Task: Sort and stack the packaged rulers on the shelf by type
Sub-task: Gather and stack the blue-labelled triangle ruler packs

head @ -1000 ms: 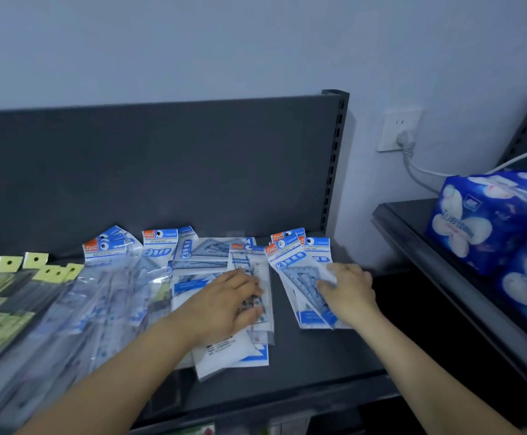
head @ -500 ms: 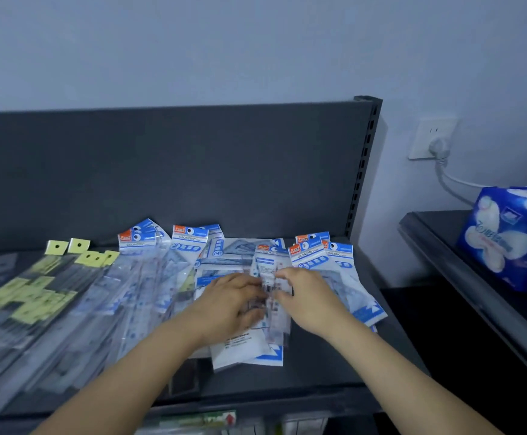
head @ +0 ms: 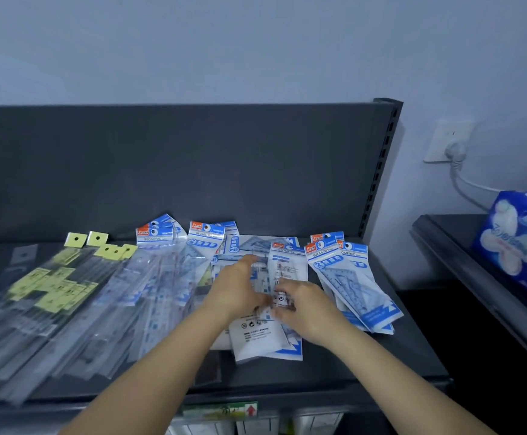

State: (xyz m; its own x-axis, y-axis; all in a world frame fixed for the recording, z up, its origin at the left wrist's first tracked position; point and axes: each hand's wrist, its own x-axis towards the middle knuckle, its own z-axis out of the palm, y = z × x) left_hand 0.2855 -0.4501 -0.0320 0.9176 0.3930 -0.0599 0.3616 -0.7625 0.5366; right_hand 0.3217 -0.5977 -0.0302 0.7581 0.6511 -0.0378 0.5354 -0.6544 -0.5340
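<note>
Left hand (head: 240, 290) and right hand (head: 303, 306) meet; fingers curled, gripping.

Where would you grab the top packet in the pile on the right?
Probably its blue bottom end, coming from the front of the shelf. The packet lies flat with its header toward the back wall, and that end fans out over the ones below.

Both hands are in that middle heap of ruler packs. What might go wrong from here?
1. The right hand pinches a white-backed pack from the fanned middle heap; its glossy neighbours may slide toward the front edge of the shelf.
2. That wrist is close to the skewed right pile and might nudge it further askew.
</note>
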